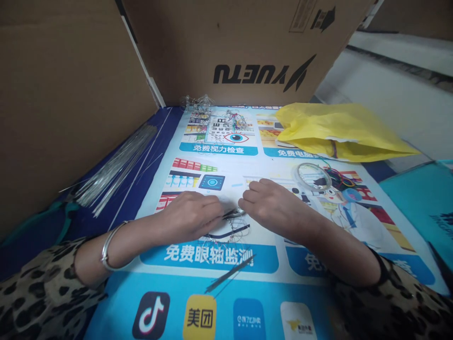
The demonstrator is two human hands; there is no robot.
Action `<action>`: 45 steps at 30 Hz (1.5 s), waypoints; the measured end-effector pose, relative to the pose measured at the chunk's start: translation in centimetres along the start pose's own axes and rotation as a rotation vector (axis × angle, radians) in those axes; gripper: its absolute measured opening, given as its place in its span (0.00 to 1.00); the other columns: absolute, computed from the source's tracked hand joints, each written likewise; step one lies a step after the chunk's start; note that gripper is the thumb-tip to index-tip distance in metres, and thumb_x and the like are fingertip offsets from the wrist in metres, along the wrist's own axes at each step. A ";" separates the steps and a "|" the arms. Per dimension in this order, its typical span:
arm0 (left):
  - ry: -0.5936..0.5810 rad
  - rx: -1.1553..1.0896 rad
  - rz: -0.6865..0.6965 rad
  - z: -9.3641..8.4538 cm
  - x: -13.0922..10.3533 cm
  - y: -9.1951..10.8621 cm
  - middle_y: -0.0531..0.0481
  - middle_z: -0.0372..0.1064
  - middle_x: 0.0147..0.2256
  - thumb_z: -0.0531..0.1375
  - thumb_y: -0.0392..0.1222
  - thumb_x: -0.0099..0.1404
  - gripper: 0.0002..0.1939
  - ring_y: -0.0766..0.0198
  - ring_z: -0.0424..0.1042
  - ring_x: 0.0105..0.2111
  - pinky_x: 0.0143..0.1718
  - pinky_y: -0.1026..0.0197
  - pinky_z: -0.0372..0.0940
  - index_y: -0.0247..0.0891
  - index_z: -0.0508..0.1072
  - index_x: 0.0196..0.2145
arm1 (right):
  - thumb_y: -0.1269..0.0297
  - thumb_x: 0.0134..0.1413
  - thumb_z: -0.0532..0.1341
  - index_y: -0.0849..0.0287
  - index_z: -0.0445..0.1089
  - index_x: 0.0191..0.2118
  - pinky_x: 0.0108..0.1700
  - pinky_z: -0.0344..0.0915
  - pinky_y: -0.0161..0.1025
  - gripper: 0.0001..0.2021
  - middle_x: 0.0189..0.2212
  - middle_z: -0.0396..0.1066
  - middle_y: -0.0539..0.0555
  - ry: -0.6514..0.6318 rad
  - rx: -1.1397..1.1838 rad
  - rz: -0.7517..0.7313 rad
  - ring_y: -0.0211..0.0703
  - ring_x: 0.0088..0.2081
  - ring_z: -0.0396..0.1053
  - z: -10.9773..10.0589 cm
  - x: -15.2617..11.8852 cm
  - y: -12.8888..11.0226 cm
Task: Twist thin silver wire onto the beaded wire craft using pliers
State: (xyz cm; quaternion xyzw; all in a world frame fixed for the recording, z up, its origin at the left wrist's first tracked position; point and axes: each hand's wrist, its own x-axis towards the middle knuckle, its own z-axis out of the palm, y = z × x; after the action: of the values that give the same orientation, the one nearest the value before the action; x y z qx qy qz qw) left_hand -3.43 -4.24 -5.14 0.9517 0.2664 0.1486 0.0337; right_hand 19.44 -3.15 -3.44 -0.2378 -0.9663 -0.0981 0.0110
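Observation:
My left hand (193,215), with a silver bangle (106,248) on its wrist, is closed with its fingertips pinched together. My right hand (271,203) is curled beside it, thumb and fingers closed. Between the fingertips shows a thin, shiny wire piece (233,214) with a dark slender part; its exact form is mostly hidden. Fine looped wires (226,238) spread on the printed sheet just under the hands. Nearer to me, a few short straight wires (230,274) lie at a slant.
A bundle of straight silver wires (116,165) lies at left, by teal-handled pliers (67,215). Tangled wire pieces (235,120) lie at the back. At right are a yellow bag (329,127), a clear ring-shaped coil (300,177) and coloured cords (343,179). Cardboard walls (247,42) stand behind and left.

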 end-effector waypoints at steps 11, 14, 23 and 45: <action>0.014 0.014 -0.029 0.0 0.2 0.0 0.54 0.65 0.24 0.49 0.40 0.66 0.10 0.68 0.64 0.23 0.23 0.64 0.54 0.37 0.67 0.30 | 0.74 0.57 0.54 0.60 0.65 0.29 0.34 0.48 0.40 0.07 0.27 0.66 0.54 0.008 -0.018 0.025 0.44 0.33 0.58 0.0 -0.2 -0.2; 0.010 0.008 -0.014 0.1 0.1 -0.1 0.54 0.65 0.25 0.49 0.40 0.66 0.09 0.67 0.65 0.24 0.24 0.63 0.54 0.38 0.67 0.33 | 0.74 0.57 0.54 0.60 0.65 0.29 0.34 0.48 0.39 0.07 0.27 0.65 0.54 0.025 -0.018 0.042 0.43 0.33 0.58 0.2 -0.2 -0.3; -0.006 -0.016 0.004 0.0 0.0 -0.2 0.54 0.66 0.26 0.49 0.41 0.67 0.10 0.68 0.64 0.24 0.25 0.64 0.53 0.40 0.67 0.43 | 0.74 0.57 0.53 0.60 0.65 0.28 0.33 0.46 0.40 0.08 0.26 0.64 0.53 0.051 0.012 0.059 0.43 0.32 0.56 0.9 -0.4 -0.1; 0.007 0.006 0.058 0.2 0.0 -0.5 0.55 0.65 0.25 0.50 0.41 0.66 0.08 0.67 0.64 0.24 0.24 0.62 0.54 0.39 0.67 0.34 | 0.73 0.58 0.53 0.60 0.64 0.29 0.33 0.46 0.39 0.08 0.26 0.65 0.52 0.030 0.001 0.045 0.42 0.32 0.56 1.0 -0.4 -0.1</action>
State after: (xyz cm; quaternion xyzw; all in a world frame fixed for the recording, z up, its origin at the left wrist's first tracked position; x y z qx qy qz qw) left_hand -3.60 -3.83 -5.41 0.9586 0.2394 0.1520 0.0256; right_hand 19.79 -3.20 -4.51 -0.2578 -0.9605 -0.1008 0.0276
